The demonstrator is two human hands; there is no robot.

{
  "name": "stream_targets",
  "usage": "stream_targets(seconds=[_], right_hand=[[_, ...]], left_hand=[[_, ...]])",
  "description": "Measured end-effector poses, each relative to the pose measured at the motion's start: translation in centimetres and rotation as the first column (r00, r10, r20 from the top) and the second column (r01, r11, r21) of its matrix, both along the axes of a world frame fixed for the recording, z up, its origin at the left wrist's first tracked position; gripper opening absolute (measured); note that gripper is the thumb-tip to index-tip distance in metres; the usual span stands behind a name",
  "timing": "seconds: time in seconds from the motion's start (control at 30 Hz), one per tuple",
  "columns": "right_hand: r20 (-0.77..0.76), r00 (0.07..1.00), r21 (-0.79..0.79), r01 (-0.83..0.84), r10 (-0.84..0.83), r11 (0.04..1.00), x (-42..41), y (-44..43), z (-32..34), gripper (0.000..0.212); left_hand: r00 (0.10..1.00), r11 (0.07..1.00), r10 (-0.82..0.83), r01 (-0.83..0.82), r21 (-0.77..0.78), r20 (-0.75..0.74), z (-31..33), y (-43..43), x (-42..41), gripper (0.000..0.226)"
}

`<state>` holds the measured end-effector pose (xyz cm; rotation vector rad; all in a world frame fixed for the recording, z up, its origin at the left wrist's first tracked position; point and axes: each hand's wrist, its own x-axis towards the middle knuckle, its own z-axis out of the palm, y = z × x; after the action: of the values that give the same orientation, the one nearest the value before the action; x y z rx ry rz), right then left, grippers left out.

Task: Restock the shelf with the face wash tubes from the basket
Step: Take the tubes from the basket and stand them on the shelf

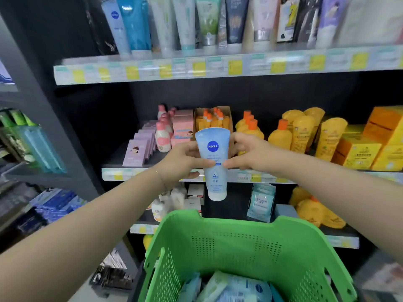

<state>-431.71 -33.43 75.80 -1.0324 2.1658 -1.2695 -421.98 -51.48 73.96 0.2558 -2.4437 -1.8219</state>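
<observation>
A light blue Nivea face wash tube point(214, 175) hangs upright, cap down, in front of the middle shelf. My left hand point(185, 160) grips its left side and my right hand point(246, 152) pinches its right side. Below, the green perforated basket point(235, 243) holds several more pale blue and green tubes point(231, 287) at its bottom. The top shelf point(218, 66) carries a row of standing face wash tubes, among them a matching Nivea tube point(116, 27) at the left end.
The middle shelf point(152, 174) holds pink bottles and boxes on the left, and yellow bottles and orange boxes on the right. Small packets and yellow pouches fill the lower shelf. A dark shelf post point(39, 101) stands left, with another stocked rack beyond.
</observation>
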Motion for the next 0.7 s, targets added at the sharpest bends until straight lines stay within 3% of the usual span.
stream_targets(seconds=[0.17, 0.43, 0.57, 0.7], right_hand=[[-0.048, 0.999, -0.083, -0.003, -0.001, 0.997, 0.4, -0.7, 0.9, 0.055], [-0.162, 0.987, -0.167, -0.044, 0.017, 0.985, 0.7, -2.9, 4.8, 0.041], [-0.186, 0.982, -0.177, -0.067, 0.034, 0.982, 1.3, -4.1, 6.5, 0.040], [-0.213, 0.977, -0.185, -0.075, 0.035, 0.980, 2.3, -6.2, 8.1, 0.040]], left_hand=[[0.994, 0.998, 0.060, -0.059, 0.013, -0.089, 2.5, -0.5, 0.1, 0.032], [0.953, 0.980, 0.200, -0.195, 0.047, -0.227, 6.1, -1.2, 1.2, 0.038], [0.948, 0.981, 0.193, -0.191, 0.030, -0.252, 7.1, -2.3, 2.4, 0.048], [0.942, 0.985, 0.170, -0.164, 0.044, -0.290, 8.3, -4.3, 3.5, 0.044]])
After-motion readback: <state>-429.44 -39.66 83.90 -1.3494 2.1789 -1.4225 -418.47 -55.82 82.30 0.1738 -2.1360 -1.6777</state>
